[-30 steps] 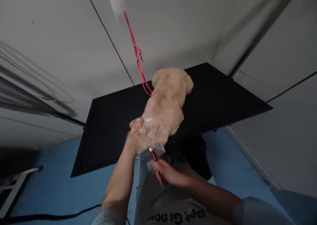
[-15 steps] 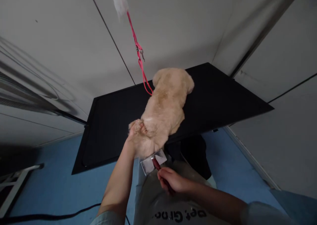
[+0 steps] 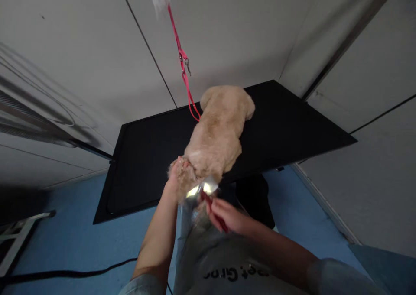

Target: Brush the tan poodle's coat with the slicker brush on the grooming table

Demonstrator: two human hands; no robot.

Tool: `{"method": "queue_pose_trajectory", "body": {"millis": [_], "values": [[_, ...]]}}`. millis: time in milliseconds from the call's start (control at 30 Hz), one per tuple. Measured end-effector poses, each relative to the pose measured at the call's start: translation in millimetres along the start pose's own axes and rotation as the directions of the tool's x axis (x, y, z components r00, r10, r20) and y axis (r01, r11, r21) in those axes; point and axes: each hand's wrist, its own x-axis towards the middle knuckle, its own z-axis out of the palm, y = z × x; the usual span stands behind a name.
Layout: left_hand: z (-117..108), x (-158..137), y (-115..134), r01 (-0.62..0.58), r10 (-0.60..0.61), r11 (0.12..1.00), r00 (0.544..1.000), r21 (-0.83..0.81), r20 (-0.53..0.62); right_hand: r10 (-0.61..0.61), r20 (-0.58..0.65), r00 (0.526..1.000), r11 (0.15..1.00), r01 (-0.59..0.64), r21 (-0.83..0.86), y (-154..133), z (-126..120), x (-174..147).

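A cream-coloured dog (image 3: 216,130) is on the black grooming table (image 3: 292,121), its near end toward me and hanging over the edge. My left hand (image 3: 177,171) is closed on a fluffy bunch of fur at that end; whether it is the tail or a leg I cannot tell. In my right hand (image 3: 227,217) is the dark red handle of a slicker brush (image 3: 208,193). Its shiny metal head lies against the fur close to my left hand, slightly blurred. The bristles are hidden from me.
A pink leash (image 3: 185,74) with a metal clip hangs down to the dog's far side. Ribbed hoses (image 3: 29,117) run along the left wall. A pale metal frame (image 3: 24,238) and a black cable (image 3: 74,275) are on the blue floor.
My right hand has raised the slicker brush from below the fur up against it. The brush head has tilted and now catches the light. My left hand keeps its hold.
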Motion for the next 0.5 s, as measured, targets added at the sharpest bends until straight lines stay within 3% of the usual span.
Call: {"method": "queue_pose_trajectory", "body": {"millis": [67,100,200,267,300,367,433,500], "values": [[-0.5,1.2,1.1,-0.024,0.027,0.999,0.997,-0.046,0.066,0.027,-0.126,0.992,0.999,-0.02,0.051,-5.7,-4.3,9.4],[-0.5,2.7,1.5,-0.072,0.076,0.996,0.994,-0.05,0.079,0.065,-0.118,0.991,0.997,-0.061,0.038,-4.5,-2.7,8.9],[0.0,8.1,-2.5,-0.32,0.318,0.93,0.947,0.18,0.039,0.188,0.172,0.967,0.978,-0.168,-0.126,8.1,11.8,-13.6],[-0.4,10.2,-11.5,-0.397,0.421,0.811,0.906,0.429,0.044,0.22,0.322,0.921,0.962,-0.151,-0.227,8.7,19.1,-33.0],[-1.2,10.3,-17.4,-0.406,0.469,0.742,0.883,0.533,0.02,0.221,0.337,0.915,0.959,-0.142,-0.244,3.5,19.0,-38.8],[-4.1,9.0,-29.0,-0.361,0.537,0.664,0.84,0.655,-0.082,0.165,0.268,0.949,0.974,-0.115,-0.195,-14.9,10.3,-38.1],[-8.7,6.6,-36.8,-0.263,0.505,0.718,0.835,0.645,-0.221,0.077,0.067,0.995,0.992,-0.069,-0.106,-32.5,-6.2,-25.0],[-13.5,4.2,-38.6,-0.168,0.371,0.82,0.884,0.548,-0.284,0.034,-0.124,0.992,0.991,-0.05,-0.122,-35.6,-22.4,-12.3]]}}
